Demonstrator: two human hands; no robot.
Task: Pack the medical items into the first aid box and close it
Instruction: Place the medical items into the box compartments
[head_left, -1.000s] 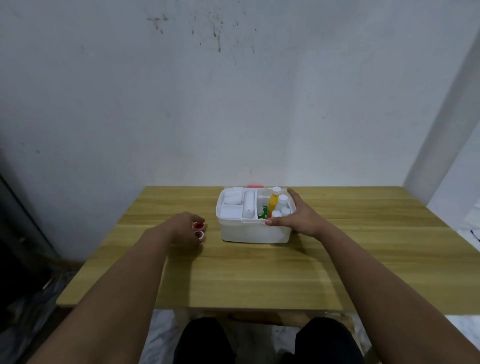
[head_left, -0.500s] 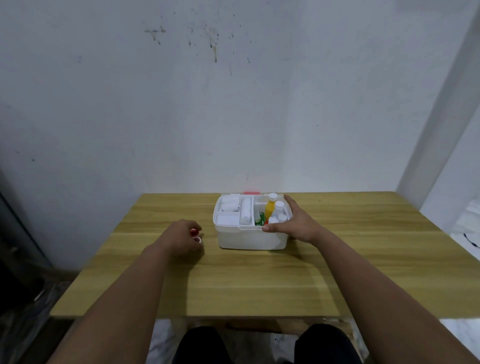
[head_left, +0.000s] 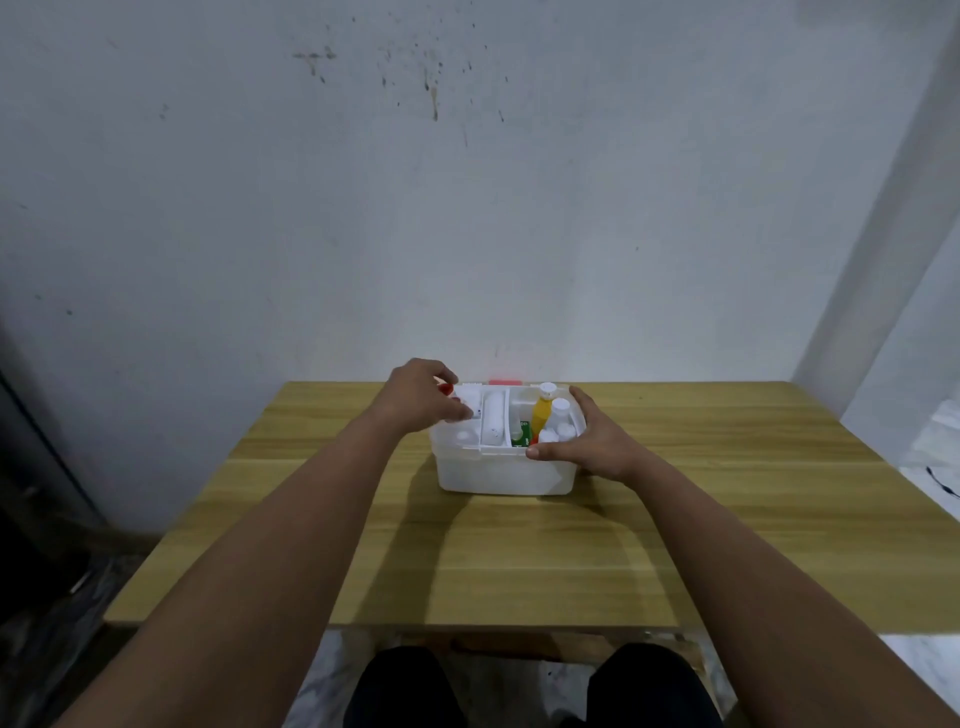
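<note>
While the right hand (head_left: 592, 441) clamps the first aid box (head_left: 506, 470) mid-bench (head_left: 727, 493), left hand (head_left: 423, 397) fingers curl over its left compartment; contents of that grip unclear. Tall yellow bottle (head_left: 541, 413) could block the lid.

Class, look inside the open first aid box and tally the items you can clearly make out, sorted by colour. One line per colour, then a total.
Counting only what shows clearly in the first aid box:
White-capped white bottles: 3
Yellow bottle: 1
White roll: 1
Green packet: 1
Total: 6
The left compartment holds more white items, partly hidden by the left hand, so they are left uncounted.
</note>
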